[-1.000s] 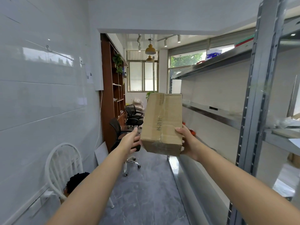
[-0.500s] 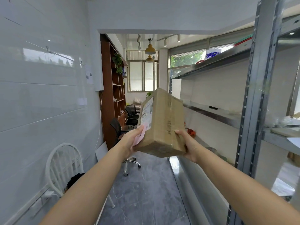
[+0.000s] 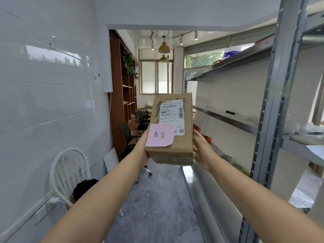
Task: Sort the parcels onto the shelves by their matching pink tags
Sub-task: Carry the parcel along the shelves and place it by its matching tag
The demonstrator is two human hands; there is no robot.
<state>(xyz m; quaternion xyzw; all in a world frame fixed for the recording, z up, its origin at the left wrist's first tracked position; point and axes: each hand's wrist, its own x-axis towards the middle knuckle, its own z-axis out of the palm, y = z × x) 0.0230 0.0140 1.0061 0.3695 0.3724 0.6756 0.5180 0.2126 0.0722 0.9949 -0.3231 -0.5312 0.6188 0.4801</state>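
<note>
I have the box [image 3: 172,130] up at chest height in the aisle, clamped between both hands. My left hand [image 3: 142,146] presses its left lower edge, with the fingers hidden behind the cardboard; my right hand [image 3: 201,148] lies flat against the right side. So each grip is closed on the box, by palm pressure more than by curled fingers.

The labelled face points at me. The pink tag [image 3: 160,135] sits on its lower left corner, handwritten and readable, and the white shipping label [image 3: 172,111] is above it.

As for progress, I judge this parcel is at the reading step: it is identified but not yet placed. The metal shelves [image 3: 228,118] stand just to my right, and the nearest levels look mostly bare, apart from a few small things lower down that I cannot make out. I see no matching pink tag on the shelving from here, so finding the right bay is still to do, then setting the box down. I cannot tell how many parcels remain.

Compared with half a second ago, the box has turned: then the tagged face pointed left, almost edge-on; now it faces me squarely. A second ago only plain cardboard showed.
</note>
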